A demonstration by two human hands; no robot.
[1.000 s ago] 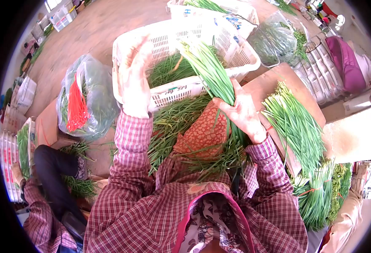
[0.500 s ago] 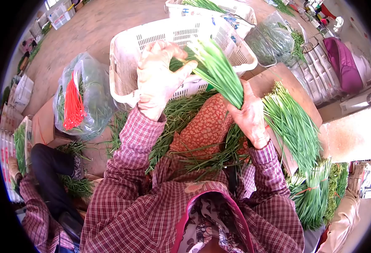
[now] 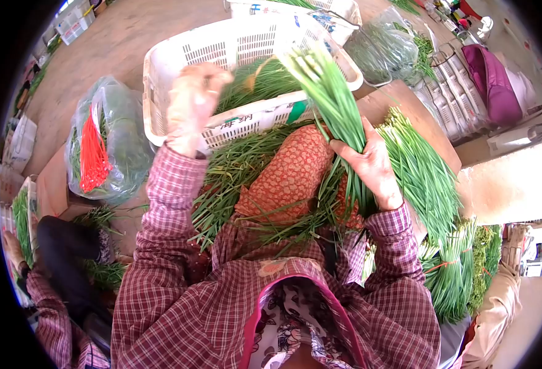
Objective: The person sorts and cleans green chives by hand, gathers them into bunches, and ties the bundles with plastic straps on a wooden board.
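Note:
My right hand (image 3: 375, 163) is wrapped round a bundle of long green stalks (image 3: 332, 92), their pale ends pointing up and away from me. Raised over the near left side of the white basket (image 3: 160, 117), my left hand (image 3: 196, 92) has curled fingers and is blurred; whether it holds anything is hidden. More green stalks (image 3: 262, 83) lie inside the basket. Loose green leaves (image 3: 222, 178) are spread across my lap and the orange patterned cloth (image 3: 289, 175).
A pile of stalks (image 3: 418, 172) rests on cardboard at the right, above tied bundles (image 3: 452, 277). A plastic bag with red ties (image 3: 95, 154) stands left. Another person's dark-clad leg (image 3: 68, 258) is at lower left. Behind the basket is a second crate (image 3: 345, 12).
My left hand has moved left, away from the bundle, and its fingers have curled. The bundle is more upright, and the view has shifted slightly.

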